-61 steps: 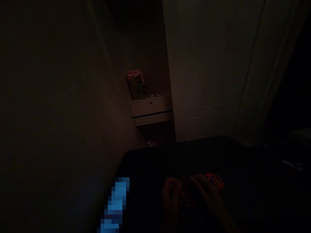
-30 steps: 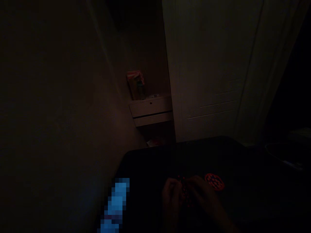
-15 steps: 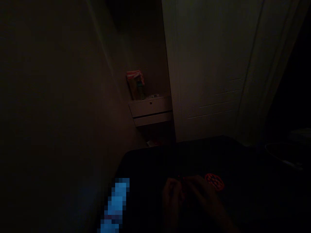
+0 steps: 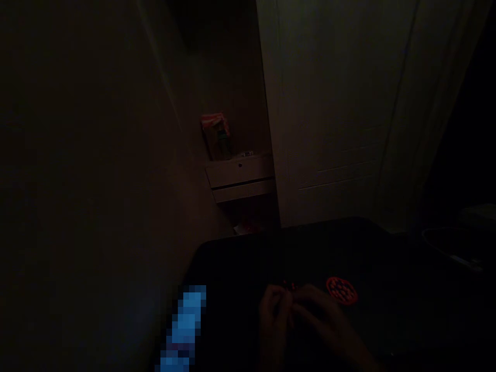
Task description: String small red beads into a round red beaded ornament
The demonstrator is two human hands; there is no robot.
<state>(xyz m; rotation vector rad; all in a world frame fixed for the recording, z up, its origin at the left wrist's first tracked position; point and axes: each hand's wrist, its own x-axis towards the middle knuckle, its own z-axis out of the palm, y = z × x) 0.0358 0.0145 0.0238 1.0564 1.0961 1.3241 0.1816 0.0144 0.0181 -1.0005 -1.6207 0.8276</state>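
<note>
The scene is very dark. My left hand [image 4: 274, 312] has its fingers curled, thumb and fingertips pressed together. Against its fingertips come those of my right hand [image 4: 321, 310], also pinched. Whatever sits between the fingers is too dark and small to name. Just beyond the fingertips a few small red dots [image 4: 293, 285] show on the dark surface. To the right of my right hand lies a round, red-rimmed thing [image 4: 341, 291] with several small pale-red pieces or marks inside its rim.
Under my hands spreads a dark flat surface [image 4: 240, 268] with rounded far corners. A pixelated bright blue strip [image 4: 188, 320] is at left. Behind stand a drawer unit [image 4: 242, 173] with a box-like packet [image 4: 215, 137], and a pale door panel [image 4: 329, 103]. A cable [image 4: 442, 248] lies at right.
My right hand has moved left until its fingertips meet my left hand's. The red-dotted patch between the hands, plain two seconds ago, is now mostly out of sight. The round thing stays put.
</note>
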